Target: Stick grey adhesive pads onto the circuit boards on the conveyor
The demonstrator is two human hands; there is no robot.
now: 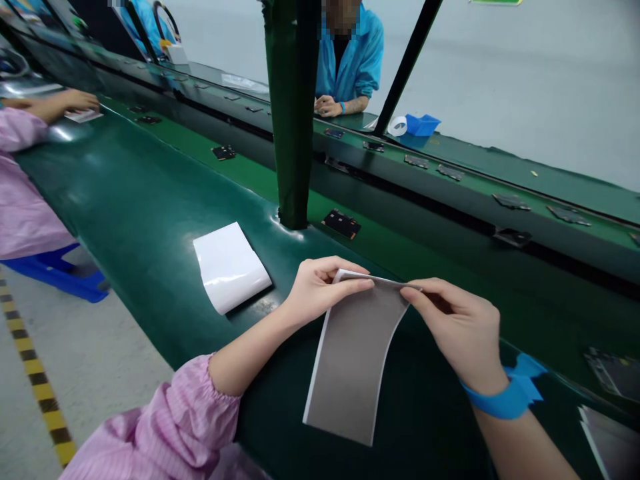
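Note:
A long grey sheet [353,360] with white edges hangs down over the dark green table, held by its top edge. My left hand [323,287] is closed on the top left part, thumb on the grey face and fingers behind. At the top right corner, my right hand [453,320] pinches the same sheet between thumb and fingers; a blue band is round that wrist. Left of my left hand, a glossy white sheet [230,263] lies on the table [145,193] with its near edge curled.
A green post [293,120] rises beyond my hands. Dark circuit boards [341,224] lie along the green strip behind. More sheets [613,440] are at the lower right. A person in blue [370,53] is across the line; a co-worker's hand [80,101] is at the far left.

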